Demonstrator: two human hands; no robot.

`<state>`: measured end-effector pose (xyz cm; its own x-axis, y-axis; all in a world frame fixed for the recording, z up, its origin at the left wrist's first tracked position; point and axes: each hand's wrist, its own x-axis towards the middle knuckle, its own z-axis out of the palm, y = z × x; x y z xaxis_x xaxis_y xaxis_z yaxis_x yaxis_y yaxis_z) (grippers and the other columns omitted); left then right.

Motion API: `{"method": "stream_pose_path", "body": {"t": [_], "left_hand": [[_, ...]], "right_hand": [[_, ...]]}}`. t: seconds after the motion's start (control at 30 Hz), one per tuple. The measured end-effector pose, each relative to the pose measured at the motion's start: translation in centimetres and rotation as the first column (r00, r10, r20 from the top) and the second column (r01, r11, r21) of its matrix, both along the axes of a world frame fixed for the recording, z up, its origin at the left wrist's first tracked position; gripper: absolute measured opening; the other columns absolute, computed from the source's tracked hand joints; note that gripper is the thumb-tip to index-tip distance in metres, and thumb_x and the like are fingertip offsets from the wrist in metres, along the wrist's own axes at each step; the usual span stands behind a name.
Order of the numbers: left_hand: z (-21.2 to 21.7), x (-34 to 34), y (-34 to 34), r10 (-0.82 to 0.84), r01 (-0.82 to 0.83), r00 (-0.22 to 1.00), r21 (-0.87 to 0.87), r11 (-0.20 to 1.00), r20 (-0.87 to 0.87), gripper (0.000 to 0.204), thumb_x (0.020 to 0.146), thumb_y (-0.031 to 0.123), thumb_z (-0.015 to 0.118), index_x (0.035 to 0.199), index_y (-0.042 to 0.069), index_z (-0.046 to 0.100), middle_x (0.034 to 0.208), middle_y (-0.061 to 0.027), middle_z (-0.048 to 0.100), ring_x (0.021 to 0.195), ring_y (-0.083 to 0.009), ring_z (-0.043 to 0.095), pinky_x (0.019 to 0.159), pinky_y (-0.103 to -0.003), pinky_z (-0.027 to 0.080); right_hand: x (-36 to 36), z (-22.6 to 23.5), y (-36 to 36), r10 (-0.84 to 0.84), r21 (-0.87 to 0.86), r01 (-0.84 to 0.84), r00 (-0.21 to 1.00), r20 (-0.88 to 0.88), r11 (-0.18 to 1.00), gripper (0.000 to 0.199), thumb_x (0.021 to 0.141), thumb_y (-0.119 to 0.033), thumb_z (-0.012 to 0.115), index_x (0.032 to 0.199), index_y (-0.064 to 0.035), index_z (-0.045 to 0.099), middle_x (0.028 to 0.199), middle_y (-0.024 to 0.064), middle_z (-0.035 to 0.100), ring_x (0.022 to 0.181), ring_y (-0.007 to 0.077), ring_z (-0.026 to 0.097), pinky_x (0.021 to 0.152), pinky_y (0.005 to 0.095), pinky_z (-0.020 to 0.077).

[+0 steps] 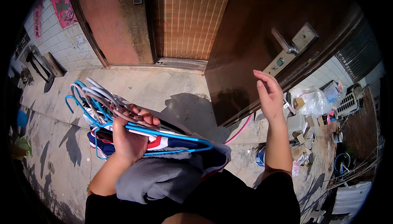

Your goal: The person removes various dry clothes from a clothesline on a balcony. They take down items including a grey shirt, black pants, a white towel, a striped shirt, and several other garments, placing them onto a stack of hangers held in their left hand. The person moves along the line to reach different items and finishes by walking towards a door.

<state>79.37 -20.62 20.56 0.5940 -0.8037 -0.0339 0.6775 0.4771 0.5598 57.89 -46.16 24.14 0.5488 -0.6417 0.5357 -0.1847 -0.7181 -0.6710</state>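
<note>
My left hand [130, 138] is closed round a bunch of clothes hangers [176, 134], blue, white and pinkish, their hooks fanning out to the upper left. Garments hang on them, among them a navy one with red and white trim [107, 147]. A grey fleecy cloth [161, 177] drapes by my left forearm. My right hand [270, 95] is raised in front of the brown door [241, 56], fingers slightly bent and apart, with nothing in it. Just beyond its fingertips is the metal lock plate with a lever handle [286, 45]; I cannot tell whether they touch.
The brown door stands swung outward from a doorway with a woven curtain [190, 19]. A reddish door leaf [110, 19] is left of it. A pink hose [241, 130] runs on the concrete floor. Cardboard boxes and plastic bags [313, 105] clutter the right side, near a blue bucket [260, 157].
</note>
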Motion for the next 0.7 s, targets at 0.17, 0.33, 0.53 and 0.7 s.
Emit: {"method": "stream_pose_path", "body": {"t": [0.17,0.33,0.53,0.7], "left_hand": [[-1.6,9.9,-10.9,-0.202,0.197,0.977,-0.082,0.977,-0.07,0.021,0.077,0.024,0.038,0.089,0.008,0.044,0.075,-0.0133,0.053,0.078,-0.0303,0.054,0.076,-0.041,0.043],[0.7,21.0,-22.5,-0.339,0.323,0.931,-0.127,0.938,-0.137,0.022,0.082,0.027,0.037,0.089,0.008,0.047,0.077,-0.0155,0.055,0.081,-0.0324,0.056,0.077,-0.042,0.044],[5.8,28.1,-34.1,-0.396,0.397,0.912,-0.012,0.918,-0.104,0.023,0.079,0.029,0.039,0.088,0.009,0.048,0.075,-0.0139,0.057,0.076,-0.0292,0.057,0.075,-0.04,0.046],[5.7,32.2,-44.6,-0.525,0.524,0.851,0.062,0.849,-0.005,0.028,0.077,0.035,0.044,0.089,0.011,0.05,0.075,-0.0159,0.056,0.076,-0.0323,0.057,0.07,-0.04,0.046]], "right_hand": [[6.6,4.0,-11.0,-0.468,-0.554,0.39,0.883,0.001,0.735,0.019,0.078,-0.007,0.053,0.097,-0.0037,0.059,0.108,0.0102,0.056,0.1,0.0261,0.05,0.085,0.0323,0.0401],[10.3,4.2,-20.9,-0.938,-0.831,0.467,0.303,-0.171,0.302,0.025,0.08,-0.026,0.054,0.098,-0.0084,0.059,0.098,0.0082,0.055,0.09,0.0256,0.053,0.072,0.0371,0.0433],[9.8,3.3,-23.7,-0.991,-0.893,0.431,0.023,-0.134,0.131,0.019,0.079,-0.023,0.055,0.068,-0.0088,0.051,0.066,0.0066,0.053,0.057,0.0251,0.055,0.049,0.0364,0.0438],[9.3,2.3,-26.6,-0.995,-0.924,0.382,-0.094,-0.044,0.004,0.026,0.076,-0.018,0.056,0.057,-0.0093,0.042,0.057,0.0056,0.049,0.053,0.0241,0.052,0.047,0.0363,0.0385]]}}
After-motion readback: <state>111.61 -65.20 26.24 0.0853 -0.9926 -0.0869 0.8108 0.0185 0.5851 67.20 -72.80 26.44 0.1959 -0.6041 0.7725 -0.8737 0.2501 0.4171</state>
